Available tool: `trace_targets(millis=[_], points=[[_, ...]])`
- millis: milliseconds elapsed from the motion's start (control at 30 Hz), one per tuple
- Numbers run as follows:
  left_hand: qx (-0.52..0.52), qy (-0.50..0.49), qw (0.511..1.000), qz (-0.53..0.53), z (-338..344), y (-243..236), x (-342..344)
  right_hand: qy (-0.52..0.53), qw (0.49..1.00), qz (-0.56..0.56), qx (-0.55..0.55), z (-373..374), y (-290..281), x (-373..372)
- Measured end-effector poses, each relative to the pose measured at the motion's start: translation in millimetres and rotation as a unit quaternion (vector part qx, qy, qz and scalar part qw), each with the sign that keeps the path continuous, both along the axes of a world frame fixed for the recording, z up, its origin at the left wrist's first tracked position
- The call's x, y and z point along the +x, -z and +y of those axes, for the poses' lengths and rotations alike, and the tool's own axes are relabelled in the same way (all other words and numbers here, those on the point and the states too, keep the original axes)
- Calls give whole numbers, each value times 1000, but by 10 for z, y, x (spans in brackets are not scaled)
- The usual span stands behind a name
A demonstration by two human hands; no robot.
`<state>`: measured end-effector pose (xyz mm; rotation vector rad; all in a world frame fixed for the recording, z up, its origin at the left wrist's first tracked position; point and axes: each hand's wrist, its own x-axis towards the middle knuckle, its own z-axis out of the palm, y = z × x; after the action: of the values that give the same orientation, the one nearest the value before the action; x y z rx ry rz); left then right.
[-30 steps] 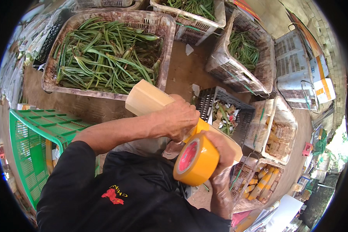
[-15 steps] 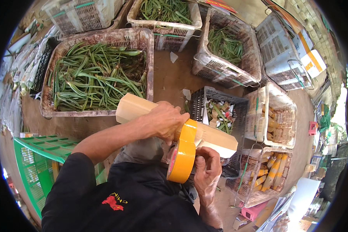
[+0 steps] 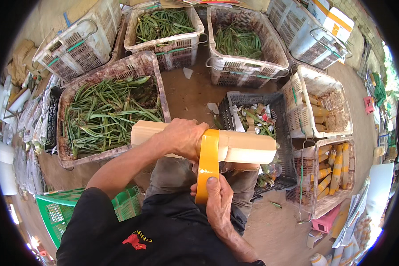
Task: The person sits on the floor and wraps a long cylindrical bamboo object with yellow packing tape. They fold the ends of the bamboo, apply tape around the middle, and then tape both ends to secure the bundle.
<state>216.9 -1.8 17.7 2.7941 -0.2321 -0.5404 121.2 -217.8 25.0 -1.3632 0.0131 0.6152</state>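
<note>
A long tan cardboard bundle (image 3: pixel 248 148), folded into a many-sided tube, lies almost level across my lap. My left hand (image 3: pixel 184 138) is closed over it left of its middle. A strip of yellow-orange packing tape runs round the tube beside my left fingers. From that strip the tape roll (image 3: pixel 208 164) hangs toward me, its tape still joined to the tube. My right hand (image 3: pixel 218 201) grips the lower part of the roll, thumb pressed on its outer face and fingers behind. The underside of the tube is hidden.
A large crate (image 3: pixel 162 93) of green leafy plants stands ahead left, with more plant crates behind. A black crate (image 3: pixel 290 170) of scraps sits just right of the tube. Taped bundles fill a crate (image 3: pixel 317 208) farther right. A green plastic basket (image 3: pixel 60 199) is at my left.
The tube has turned more level. My right hand has moved down and left from beside the roll to grip its lower part, and the roll now shows edge-on. The whole view has shifted.
</note>
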Motion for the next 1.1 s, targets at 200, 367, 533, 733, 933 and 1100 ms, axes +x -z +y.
trace_targets(millis=[200, 367, 533, 733, 933, 1100], points=[[-17, -1, 1000, 17, 35, -34, -8, 52, 991, -103, -74, 20, 601, -186], [-27, 20, 999, 22, 50, -61, 59, 46, 988, -105, -102, 73, 1031, -83], [-40, 14, 994, 101, -22, -179, 146, 43, 951, -250, -179, 131, 1392, 229], [-52, -1, 991, 126, 32, -196, 241, 71, 952, -279, -105, 238, 1654, 424], [0, 73, 994, -76, 23, -70, 43, 62, 970, -226, -69, 226, 1569, 470], [105, 126, 965, -206, -373, -59, -329, 80, 968, -229, -65, 232, 1516, 441]])
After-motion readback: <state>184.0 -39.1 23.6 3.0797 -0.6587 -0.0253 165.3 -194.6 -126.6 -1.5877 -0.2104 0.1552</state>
